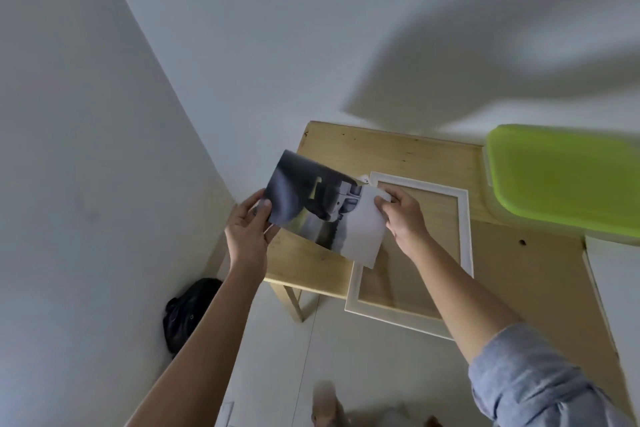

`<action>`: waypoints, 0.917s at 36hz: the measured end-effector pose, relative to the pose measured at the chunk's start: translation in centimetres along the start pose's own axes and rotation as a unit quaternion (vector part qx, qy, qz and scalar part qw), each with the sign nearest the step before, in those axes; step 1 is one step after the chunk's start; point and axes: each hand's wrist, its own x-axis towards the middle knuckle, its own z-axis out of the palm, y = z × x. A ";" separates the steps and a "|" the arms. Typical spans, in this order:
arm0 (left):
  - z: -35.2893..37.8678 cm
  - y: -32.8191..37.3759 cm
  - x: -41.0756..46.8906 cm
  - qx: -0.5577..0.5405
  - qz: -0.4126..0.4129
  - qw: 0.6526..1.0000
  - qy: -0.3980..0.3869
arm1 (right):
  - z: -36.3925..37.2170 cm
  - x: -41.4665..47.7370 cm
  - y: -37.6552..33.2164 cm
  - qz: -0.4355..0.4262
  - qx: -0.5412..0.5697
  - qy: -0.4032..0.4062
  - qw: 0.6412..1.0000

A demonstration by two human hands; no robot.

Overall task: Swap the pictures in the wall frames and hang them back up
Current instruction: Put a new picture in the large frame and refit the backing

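- Two bare hands hold one picture (311,208) in the air above the left part of a wooden table (398,152).
- The left hand (247,229) pinches the picture's left edge, thumb on the printed face and fingers behind the sheet.
- The right hand (403,215) pinches the picture's right edge near its upper corner, thumb and fingertips closed on the paper.
- The picture is a dark, greyish print with a plain white area at its right end; it is tilted, left end higher in the view, and its subject is too blurred to identify.
- A white frame (464,218) lies flat on the table, directly below and to the right of the picture. Its opening shows a tan surface. The near end of the frame overhangs the table's front edge.
- The right forearm crosses over the frame; a rolled blue-grey sleeve (530,378) covers the arm above the elbow.
- A lime-green lid (568,180) rests on the table's far right side, well apart from the picture.
- A black bag (187,312) sits on the floor against the wall, to the left of the table leg.
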 end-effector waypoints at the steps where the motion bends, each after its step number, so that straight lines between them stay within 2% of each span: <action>1: 0.2 -0.7 -0.2 0.014 -0.008 1.000 -0.013 | -0.9 -0.1 0.1 -0.005 -0.014 0.004 1.000; 9: 0.4 -5.4 -1.1 0.108 -0.099 0.983 -0.111 | -6.4 -1.1 1.3 -0.044 -0.141 0.052 0.988; 15: 1.8 -8.4 -1.5 0.194 -0.144 0.954 -0.176 | -9.4 -1.3 3.9 0.012 -0.246 0.057 0.967; 21: 2.6 -11.7 -2.3 0.391 -0.075 0.886 -0.237 | -11.9 -2.3 6.0 0.033 -0.327 0.077 0.941; 24: 3.0 -12.5 -3.0 0.442 -0.025 0.864 -0.242 | -12.5 -2.7 6.1 0.015 -0.345 0.077 0.935; 28: 3.2 -12.1 -3.2 0.517 0.070 0.828 -0.207 | -12.6 -2.9 5.6 0.003 -0.378 0.060 0.924; 33: 3.6 -12.3 -3.2 0.551 0.075 0.802 -0.217 | -13.3 -3.0 6.1 -0.012 -0.440 0.048 0.896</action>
